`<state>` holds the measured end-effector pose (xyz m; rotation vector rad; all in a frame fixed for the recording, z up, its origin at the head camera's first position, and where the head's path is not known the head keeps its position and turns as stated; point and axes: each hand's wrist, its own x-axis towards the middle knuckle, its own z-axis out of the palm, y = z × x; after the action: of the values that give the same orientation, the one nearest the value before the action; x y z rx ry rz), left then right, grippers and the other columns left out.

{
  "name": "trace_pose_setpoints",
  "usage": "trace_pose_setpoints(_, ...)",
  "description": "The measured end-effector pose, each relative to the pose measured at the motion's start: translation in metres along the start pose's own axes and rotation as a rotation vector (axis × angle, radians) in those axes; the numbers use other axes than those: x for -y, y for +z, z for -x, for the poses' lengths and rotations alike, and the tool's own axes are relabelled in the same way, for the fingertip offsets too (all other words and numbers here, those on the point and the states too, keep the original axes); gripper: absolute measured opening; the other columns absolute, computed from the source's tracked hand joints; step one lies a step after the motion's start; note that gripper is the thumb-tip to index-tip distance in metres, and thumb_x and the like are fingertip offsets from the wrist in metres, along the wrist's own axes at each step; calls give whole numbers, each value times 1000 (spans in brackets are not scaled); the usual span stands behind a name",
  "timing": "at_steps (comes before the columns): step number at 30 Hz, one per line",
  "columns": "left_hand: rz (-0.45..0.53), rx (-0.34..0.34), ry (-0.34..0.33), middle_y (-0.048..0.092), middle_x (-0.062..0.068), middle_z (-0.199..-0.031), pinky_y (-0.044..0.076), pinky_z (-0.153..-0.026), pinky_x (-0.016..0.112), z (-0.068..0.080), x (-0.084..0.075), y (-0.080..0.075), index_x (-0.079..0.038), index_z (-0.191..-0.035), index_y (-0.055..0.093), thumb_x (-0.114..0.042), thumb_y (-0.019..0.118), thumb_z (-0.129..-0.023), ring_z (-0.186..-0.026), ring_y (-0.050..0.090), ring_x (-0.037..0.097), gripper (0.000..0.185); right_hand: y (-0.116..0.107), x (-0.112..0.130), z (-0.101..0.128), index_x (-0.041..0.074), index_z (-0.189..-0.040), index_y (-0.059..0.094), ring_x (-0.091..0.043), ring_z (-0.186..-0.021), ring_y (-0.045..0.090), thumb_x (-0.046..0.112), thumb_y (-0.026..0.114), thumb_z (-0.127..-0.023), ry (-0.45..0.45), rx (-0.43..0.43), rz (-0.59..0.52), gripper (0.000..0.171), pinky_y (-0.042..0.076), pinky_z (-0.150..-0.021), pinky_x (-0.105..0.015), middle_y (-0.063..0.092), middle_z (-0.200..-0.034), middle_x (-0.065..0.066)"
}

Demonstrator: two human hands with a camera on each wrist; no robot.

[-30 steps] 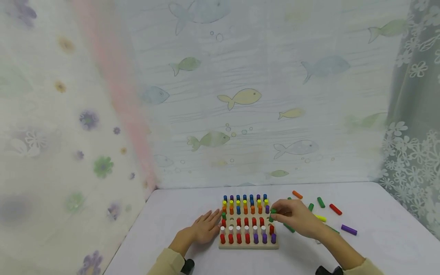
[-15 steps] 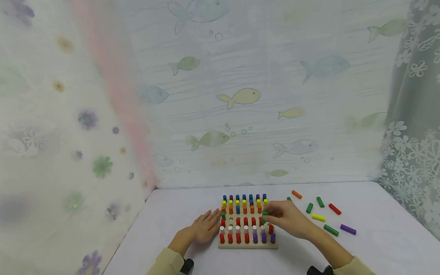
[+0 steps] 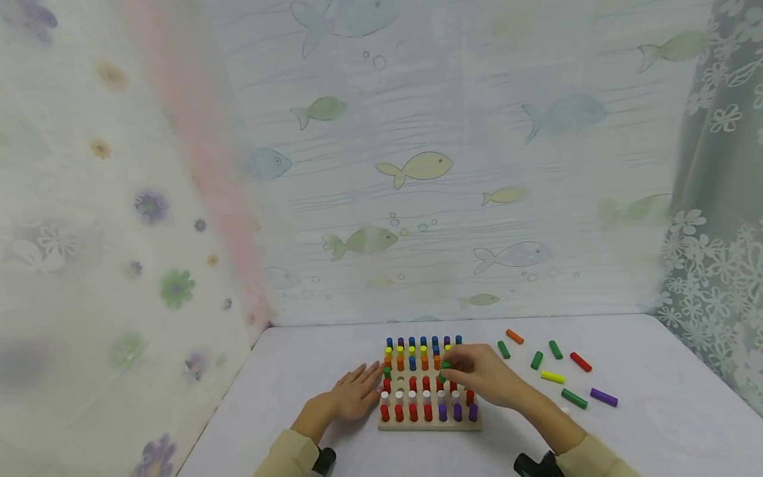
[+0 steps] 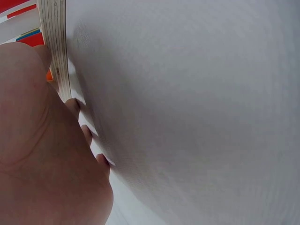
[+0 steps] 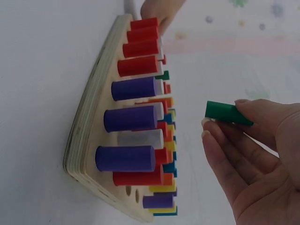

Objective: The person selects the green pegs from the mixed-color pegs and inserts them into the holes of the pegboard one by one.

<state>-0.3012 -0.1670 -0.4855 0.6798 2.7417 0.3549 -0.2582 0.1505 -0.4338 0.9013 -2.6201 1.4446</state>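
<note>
A wooden pegboard (image 3: 429,427) carries rows of coloured pegs: blue, yellow, orange, red, white and purple. My right hand (image 3: 490,375) pinches a green peg (image 5: 228,113) between thumb and fingers, held above the pegs in the right wrist view. In the head view that peg overlaps the row between the orange and red pegs. My left hand (image 3: 356,392) lies with fingers extended along the board's left side, its fingertips on the cloth in the left wrist view. One green peg (image 3: 387,373) stands at the left end of its row, with an uncovered hole beside it.
Loose pegs lie right of the board, among them an orange peg (image 3: 515,336), a red peg (image 3: 581,362), a yellow peg (image 3: 552,377), a purple peg (image 3: 604,397) and several green ones. A fish-patterned curtain (image 3: 417,278) hangs behind the white table (image 3: 322,341).
My right hand has moved left over the board with the green peg, from its right edge toward the middle. More loose pegs show on the right. The left hand has stayed in place.
</note>
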Motion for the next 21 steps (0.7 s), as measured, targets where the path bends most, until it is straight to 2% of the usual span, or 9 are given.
trace_pose_setpoints(5, 7, 7, 0, 25, 5, -170, 17, -124, 60, -2, 1, 1, -17, -164, 25, -46, 36, -110, -156, 18, 33, 62, 7, -1, -8, 3, -109, 71, -17, -88, 70, 18, 70, -99, 0, 4, -8, 18, 57, -78, -21, 74, -99, -3)
trace_pose_setpoints(11, -3, 13, 1, 23, 5, -170, 16, -124, 60, -2, 2, 0, -17, -164, 24, -45, 35, -110, -157, 17, 33, 62, 17, -2, -16, 8, -110, 72, -13, -88, 69, 18, 71, -98, 4, -7, -13, 16, 57, -78, -21, 73, -99, 2)
trace_pose_setpoints(21, -4, 8, -2, 25, 4, -170, 18, -123, 60, -1, 0, 0, -16, -164, 26, -45, 37, -110, -156, 19, 33, 62, 34, -11, -30, 4, -113, 72, -12, -87, 67, 18, 68, -100, 15, -34, 11, 20, 56, -78, -20, 72, -98, 4)
